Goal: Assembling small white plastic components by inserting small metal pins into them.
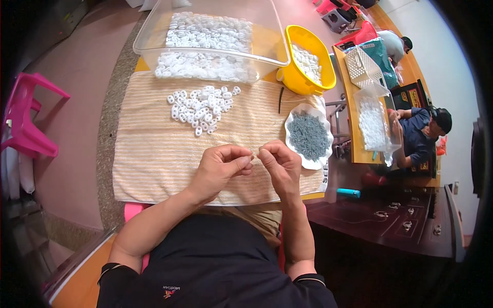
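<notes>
Dish (311, 165) on towel (149, 154), right of loose pieces (204, 107).

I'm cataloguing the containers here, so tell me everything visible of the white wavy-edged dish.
The dish is white and roundish, with a scalloped rim and a smooth look, perhaps plastic. It lies open side up on the right side of the striped towel, nearer the person than the yellow tub. Small, thin grey pieces heap over its middle, hiding the bottom. The right hand is close to its near-left edge; whether they touch is unclear.
</notes>
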Demonstrator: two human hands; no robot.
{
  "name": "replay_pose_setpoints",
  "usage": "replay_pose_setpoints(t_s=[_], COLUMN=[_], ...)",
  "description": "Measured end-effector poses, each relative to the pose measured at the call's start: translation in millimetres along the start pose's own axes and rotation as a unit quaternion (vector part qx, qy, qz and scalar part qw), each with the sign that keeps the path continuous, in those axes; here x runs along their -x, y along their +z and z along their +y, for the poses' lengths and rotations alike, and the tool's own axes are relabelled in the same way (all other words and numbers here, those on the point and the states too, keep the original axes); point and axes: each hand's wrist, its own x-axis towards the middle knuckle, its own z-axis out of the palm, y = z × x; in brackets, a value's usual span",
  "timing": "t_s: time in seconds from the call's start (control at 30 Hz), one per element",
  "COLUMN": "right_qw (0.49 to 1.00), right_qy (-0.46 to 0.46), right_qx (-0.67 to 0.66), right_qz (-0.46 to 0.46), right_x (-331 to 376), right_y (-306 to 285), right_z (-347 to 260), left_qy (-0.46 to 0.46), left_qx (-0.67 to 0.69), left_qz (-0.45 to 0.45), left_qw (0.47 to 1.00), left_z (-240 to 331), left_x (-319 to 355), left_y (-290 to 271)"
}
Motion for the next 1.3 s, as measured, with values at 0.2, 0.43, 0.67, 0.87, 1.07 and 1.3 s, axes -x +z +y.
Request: replay_pose_setpoints(t_s=[0.2,0.43,0.67,0.87,1.07,1.3], right_qw=[0.996,0.990,0.994,0.995,0.993,0.975], right_qy=[0.031,0.026,0.014,0.033,0.015,-0.077], right_qx=[-0.082,-0.132,-0.095,-0.070,0.110,0.207], right_qz=[-0.032,-0.040,-0.053,-0.067,-0.038,-0.001], right_x=[-3,-4,-5,-12,-38,-38], right_y=[12,15,12,7,2,8], right_z=[3,8,14,10,19,15], left_qy=[-0.036,-0.034,-0.004,0.008,-0.005,0.003], left_qx=[0.029,0.021,-0.012,-0.026,-0.014,-0.032], left_qz=[-0.020,-0.034,-0.025,-0.006,0.033,0.047], left_qw=[0.999,0.999,1.000,1.000,0.999,0.998], left_z=[9,8,8,9,8,9], left_x=[0,-1,-1,-5,-6,-7], left_y=[0,-4,-3,-6,-9,-9])
